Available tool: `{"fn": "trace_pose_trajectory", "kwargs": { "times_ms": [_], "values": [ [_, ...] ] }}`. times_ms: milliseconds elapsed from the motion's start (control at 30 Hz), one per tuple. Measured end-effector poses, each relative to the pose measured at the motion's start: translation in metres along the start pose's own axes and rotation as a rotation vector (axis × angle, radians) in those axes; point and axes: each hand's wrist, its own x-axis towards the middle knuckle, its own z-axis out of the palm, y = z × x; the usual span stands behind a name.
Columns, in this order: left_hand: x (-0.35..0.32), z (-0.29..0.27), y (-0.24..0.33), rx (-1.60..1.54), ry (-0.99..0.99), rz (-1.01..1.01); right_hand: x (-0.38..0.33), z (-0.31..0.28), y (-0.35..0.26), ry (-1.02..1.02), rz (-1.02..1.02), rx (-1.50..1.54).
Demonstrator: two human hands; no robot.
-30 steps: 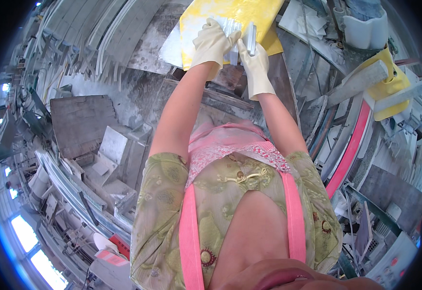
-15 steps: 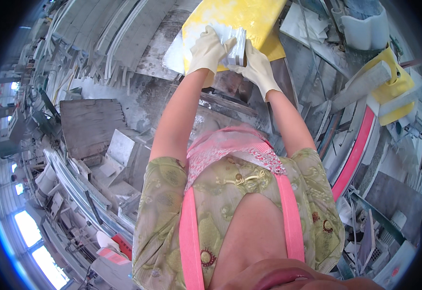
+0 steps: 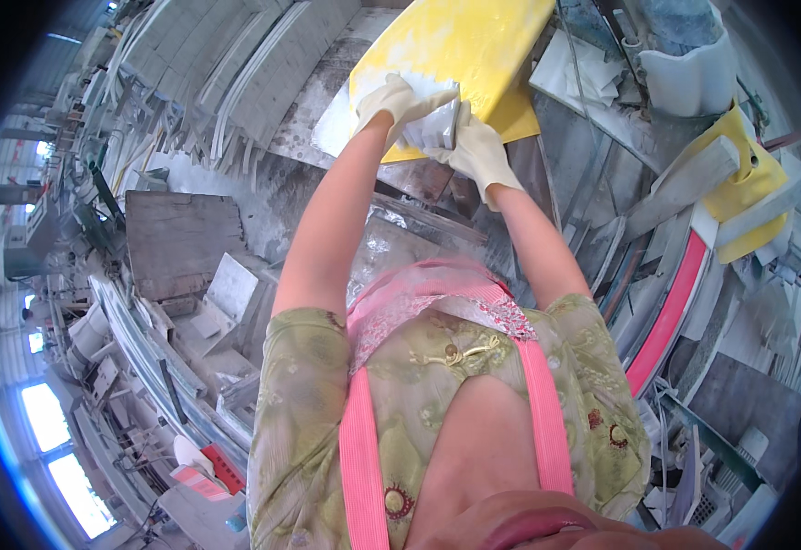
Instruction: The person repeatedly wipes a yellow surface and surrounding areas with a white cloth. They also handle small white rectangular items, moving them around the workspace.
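Both my hands wear cream rubber gloves. They hold a small block-like bundle of thin whitish-grey strips [image 3: 433, 126] between them. My left hand [image 3: 391, 103] is closed over its left and upper side, and my right hand [image 3: 479, 154] grips its right end and lower edge. The bundle is tilted, its right end raised. Beneath lies a yellow sheet [image 3: 483, 50] with wet-looking white smears, draped over a work surface. A white slab corner [image 3: 332, 128] shows left of the sheet.
Long stacked grey-white strips [image 3: 263, 64] stand at the far left. A brown board [image 3: 183, 240] leans at left. At right are a white tub [image 3: 689, 73], another yellow sheet [image 3: 756, 170] with grey bars on it, and a pink-red strip [image 3: 671, 312].
The bundle has tilted, and my hands have turned with it. My right hand sits slightly lower. The whole view has shifted a little.
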Motion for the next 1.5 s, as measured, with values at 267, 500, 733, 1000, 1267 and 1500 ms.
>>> {"fn": "trace_pose_trajectory", "kwargs": {
  "times_ms": [267,500,733,1000,1267,1500],
  "values": [
    [-0.007,0.014,0.063,0.250,-0.080,-0.372,-0.004,0.016,0.011,0.104,-0.022,0.079],
    [-0.007,0.008,0.057,0.318,-0.082,-0.131,-0.005,0.015,0.007,0.033,0.138,0.217],
    [0.002,-0.012,0.013,0.152,-0.045,-0.060,-0.013,0.020,0.006,-0.073,-0.068,1.063],
    [0.035,-0.043,-0.066,-0.348,-0.349,0.089,0.008,0.051,-0.076,0.249,0.517,1.443],
    [0.075,-0.035,-0.114,-0.624,-0.624,0.294,0.043,0.048,-0.094,0.338,0.682,1.349],
    [0.071,-0.057,-0.142,-0.980,-0.788,0.391,0.060,0.050,-0.096,0.329,0.598,1.191]
  ]
}}
